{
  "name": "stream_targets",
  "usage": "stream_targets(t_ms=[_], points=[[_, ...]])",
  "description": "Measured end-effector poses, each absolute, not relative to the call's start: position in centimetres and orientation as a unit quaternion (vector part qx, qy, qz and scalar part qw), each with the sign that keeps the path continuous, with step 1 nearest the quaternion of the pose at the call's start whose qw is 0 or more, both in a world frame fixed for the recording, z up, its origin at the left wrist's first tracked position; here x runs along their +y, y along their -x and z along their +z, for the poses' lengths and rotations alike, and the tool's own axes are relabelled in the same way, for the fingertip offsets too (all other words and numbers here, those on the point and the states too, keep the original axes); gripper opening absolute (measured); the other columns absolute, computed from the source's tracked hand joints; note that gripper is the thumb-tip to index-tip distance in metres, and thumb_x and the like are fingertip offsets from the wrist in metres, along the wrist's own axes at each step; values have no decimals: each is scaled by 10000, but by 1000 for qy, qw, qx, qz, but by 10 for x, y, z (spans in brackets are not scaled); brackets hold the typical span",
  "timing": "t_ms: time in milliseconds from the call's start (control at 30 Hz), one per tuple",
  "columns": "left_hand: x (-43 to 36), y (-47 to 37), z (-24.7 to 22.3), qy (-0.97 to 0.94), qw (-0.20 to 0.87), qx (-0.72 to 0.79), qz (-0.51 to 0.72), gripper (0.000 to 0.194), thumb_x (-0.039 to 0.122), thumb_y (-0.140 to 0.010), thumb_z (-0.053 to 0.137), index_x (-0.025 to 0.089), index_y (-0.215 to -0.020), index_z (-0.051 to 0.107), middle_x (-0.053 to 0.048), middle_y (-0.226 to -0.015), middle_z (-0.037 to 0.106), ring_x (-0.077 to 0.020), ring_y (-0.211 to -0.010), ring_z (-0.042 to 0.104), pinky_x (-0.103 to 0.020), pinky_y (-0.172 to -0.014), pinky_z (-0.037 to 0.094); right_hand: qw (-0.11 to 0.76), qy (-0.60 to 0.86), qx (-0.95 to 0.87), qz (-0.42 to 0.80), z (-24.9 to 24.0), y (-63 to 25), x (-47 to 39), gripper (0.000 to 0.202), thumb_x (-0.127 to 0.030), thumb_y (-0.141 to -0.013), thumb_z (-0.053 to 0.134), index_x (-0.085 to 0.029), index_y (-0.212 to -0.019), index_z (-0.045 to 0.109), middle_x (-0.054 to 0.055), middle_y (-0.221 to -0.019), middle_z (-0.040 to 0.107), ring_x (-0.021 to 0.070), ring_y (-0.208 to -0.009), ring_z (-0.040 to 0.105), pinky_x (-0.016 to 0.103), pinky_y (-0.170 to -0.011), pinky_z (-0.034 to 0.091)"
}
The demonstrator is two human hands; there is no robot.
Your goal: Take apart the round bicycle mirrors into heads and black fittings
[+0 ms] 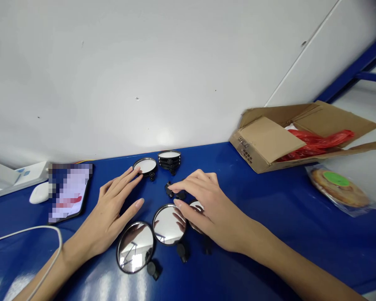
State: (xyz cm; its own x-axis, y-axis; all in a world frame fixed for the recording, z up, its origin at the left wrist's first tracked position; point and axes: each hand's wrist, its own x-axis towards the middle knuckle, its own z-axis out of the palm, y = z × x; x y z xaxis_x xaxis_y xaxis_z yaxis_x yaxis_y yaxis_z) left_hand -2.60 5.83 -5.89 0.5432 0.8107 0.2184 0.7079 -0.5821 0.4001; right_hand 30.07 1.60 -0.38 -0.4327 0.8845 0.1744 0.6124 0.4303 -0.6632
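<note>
My left hand (113,213) has its fingers spread, with the fingertips at the edge of a round mirror (146,166) near the wall. Beside that mirror stands a stack of round mirrors (169,159). My right hand (207,205) is bent over small black parts; its index finger reaches a black clamp piece (168,189), and whether it grips it cannot be made out. In front lie two round mirrors, the left one (135,247) and the middle one (169,224), each with a black mount. A third mirror (196,205) is partly hidden under my right hand.
An open cardboard box (260,142) with red plastic sits at the back right. Before it lies a wrapped round item (341,186). A phone (70,192), a white case (40,193), a power strip (25,177) and a white cable (34,228) are on the left.
</note>
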Motion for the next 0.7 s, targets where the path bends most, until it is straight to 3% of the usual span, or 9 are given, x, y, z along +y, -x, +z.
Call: stream_targets(t_ms=[200, 300, 433, 600, 700], points=[[63, 24, -61, -881, 100, 419, 195, 559, 450, -1302, 458, 329, -1847, 465, -92, -1969, 437, -347, -1828, 386, -645, -1429, 318, 278, 510, -794, 182, -14, -300, 19, 267, -126, -1183, 557, -234, -1222, 798, 53, -1090, 833, 263, -1071, 661, 492, -1024, 400], [62, 25, -63, -880, 82, 418, 211, 563, 447, -1299, 471, 336, -1851, 454, -90, -1959, 457, -357, -1813, 416, -637, -1405, 363, 265, 533, -786, 164, -19, -300, 22, 219, -91, -1139, 665, -238, -1099, 821, 21, -962, 792, 252, -1017, 650, 467, -983, 393], [60, 24, -60, -862, 65, 434, 254, 519, 375, -1304, 434, 329, -1817, 503, -97, -1907, 538, -362, -1752, 517, -606, -1356, 461, 238, 557, -778, 165, -23, -299, 26, 113, -154, -1101, 831, -240, -1030, 846, 2, -890, 761, 248, -985, 647, 453, -963, 397], [45, 22, -49, -782, -17, 474, 404, 323, 250, -1225, 683, 363, -1512, 781, -28, -1562, 827, -294, -1403, 808, -520, -1299, 563, 232, 566, -774, 165, -28, -298, 30, 88, -191, -1081, 893, -247, -1018, 871, -5, -870, 758, 245, -970, 644, 455, -962, 402], [30, 26, -48, -769, -39, 476, 425, 324, 184, -1144, 816, 414, -1370, 852, 48, -1381, 902, -259, -1182, 875, -480, -1184, 631, 233, 566, -773, 168, -32, -298, 31, 96, -202, -1075, 909, -242, -997, 871, -7, -856, 752, 243, -965, 642, 463, -961, 402]])
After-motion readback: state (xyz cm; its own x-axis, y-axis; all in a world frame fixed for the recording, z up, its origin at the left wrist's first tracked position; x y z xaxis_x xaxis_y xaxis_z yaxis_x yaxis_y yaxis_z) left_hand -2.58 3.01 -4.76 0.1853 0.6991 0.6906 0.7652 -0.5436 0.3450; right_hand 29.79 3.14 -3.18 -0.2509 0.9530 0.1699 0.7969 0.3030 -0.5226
